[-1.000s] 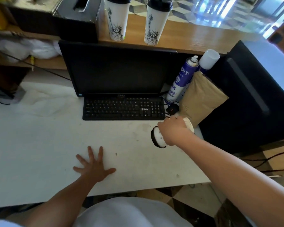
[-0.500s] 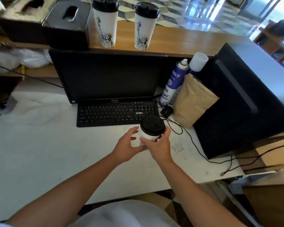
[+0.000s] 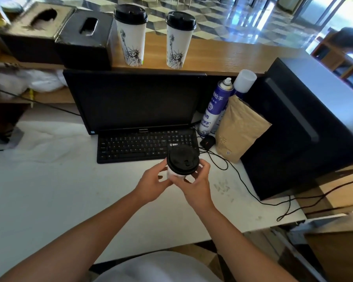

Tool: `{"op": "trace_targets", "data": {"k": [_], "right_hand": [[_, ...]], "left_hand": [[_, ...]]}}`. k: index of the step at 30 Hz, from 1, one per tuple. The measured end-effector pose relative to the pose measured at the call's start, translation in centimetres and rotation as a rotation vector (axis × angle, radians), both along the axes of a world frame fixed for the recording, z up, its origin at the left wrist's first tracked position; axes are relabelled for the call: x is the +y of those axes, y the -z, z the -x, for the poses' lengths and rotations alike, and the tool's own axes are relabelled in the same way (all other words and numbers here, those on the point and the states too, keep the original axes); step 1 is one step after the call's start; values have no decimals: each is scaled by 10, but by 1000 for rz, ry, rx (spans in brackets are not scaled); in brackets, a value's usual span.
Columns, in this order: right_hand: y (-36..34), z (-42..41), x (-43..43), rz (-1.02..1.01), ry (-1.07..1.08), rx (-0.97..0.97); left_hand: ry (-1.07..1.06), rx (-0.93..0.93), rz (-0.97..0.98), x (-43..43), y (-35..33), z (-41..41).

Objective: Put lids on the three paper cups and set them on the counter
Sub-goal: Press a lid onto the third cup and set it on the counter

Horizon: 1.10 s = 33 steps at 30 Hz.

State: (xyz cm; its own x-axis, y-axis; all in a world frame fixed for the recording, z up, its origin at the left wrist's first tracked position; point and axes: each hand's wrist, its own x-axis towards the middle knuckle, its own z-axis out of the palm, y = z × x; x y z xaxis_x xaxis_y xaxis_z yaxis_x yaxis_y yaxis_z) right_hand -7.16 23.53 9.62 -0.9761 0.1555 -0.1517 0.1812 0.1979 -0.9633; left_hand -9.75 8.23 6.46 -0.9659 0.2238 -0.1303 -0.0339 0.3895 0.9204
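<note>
Two lidded cups (image 3: 132, 35) (image 3: 178, 39) stand on the far wooden table (image 3: 222, 55); the third cup (image 3: 174, 173), black lid (image 3: 182, 161) on, sits in my grip, left hand (image 3: 154, 185) and right hand (image 3: 196, 185) closed around it above the near white desk (image 3: 49, 200). Left, I judge: check the lid, lift it across. Keyboard (image 3: 143, 146) and monitor (image 3: 135, 102) crowd the middle; tiled floor (image 3: 222, 17) beyond.

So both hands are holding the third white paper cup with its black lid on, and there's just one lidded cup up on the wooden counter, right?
Not quite. The head view shows two lidded white paper cups on the wooden counter, not one. The left hand and right hand do hold the third cup with its black lid on.
</note>
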Motion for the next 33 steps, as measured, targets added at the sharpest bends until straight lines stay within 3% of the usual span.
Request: {"op": "trace_targets", "data": {"k": [10,24,33], "right_hand": [[-9,8,-2,-32,-86,-3],[-5,3,-14,-138,-17,-46],[-10,38,-4,-66,-140,-9]], "left_hand": [[21,23,-74,-37,0,7],[50,-26,-184,-40,9,2],[-81,27,-201,-33,-16,12]]}}
